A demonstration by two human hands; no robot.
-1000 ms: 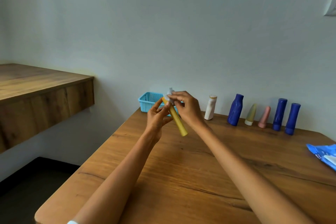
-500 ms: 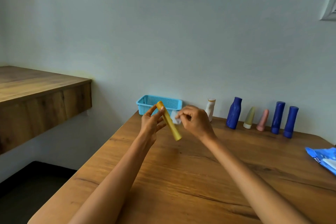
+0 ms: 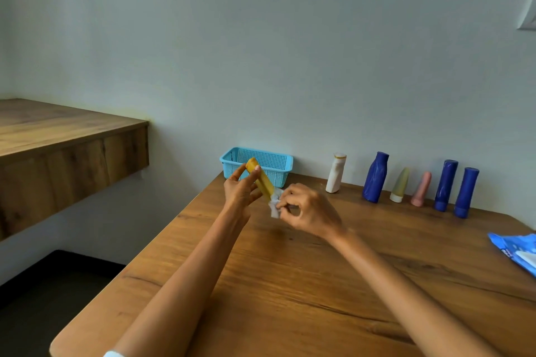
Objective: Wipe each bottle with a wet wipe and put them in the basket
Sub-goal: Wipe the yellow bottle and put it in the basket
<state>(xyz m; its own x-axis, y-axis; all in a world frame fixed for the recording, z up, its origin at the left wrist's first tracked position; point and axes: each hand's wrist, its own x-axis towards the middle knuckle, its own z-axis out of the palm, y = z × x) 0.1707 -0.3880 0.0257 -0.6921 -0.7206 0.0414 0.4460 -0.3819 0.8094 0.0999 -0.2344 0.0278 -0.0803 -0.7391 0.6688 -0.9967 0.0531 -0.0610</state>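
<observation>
My left hand [image 3: 241, 191] holds a yellow bottle [image 3: 261, 178] tilted in the air, its top end pinched between thumb and fingers. My right hand [image 3: 310, 210] pinches a crumpled white wet wipe [image 3: 275, 206] against the bottle's lower end. Behind the hands a light blue basket [image 3: 278, 164] sits at the table's far left corner. Along the wall stand a white bottle [image 3: 336, 172], a dark blue bottle [image 3: 375, 177], a pale yellow tube [image 3: 400, 185], a pink tube [image 3: 421, 189] and two more blue bottles [image 3: 446, 185] [image 3: 466, 192].
A blue wet-wipe pack [image 3: 514, 251] lies at the wooden table's [image 3: 319, 284] right edge. A wooden shelf [image 3: 58, 136] juts from the wall on the left, with a dark floor gap below it.
My right hand slid the wipe down from the bottle's top to its lower end. Both hands dropped slightly toward the table.
</observation>
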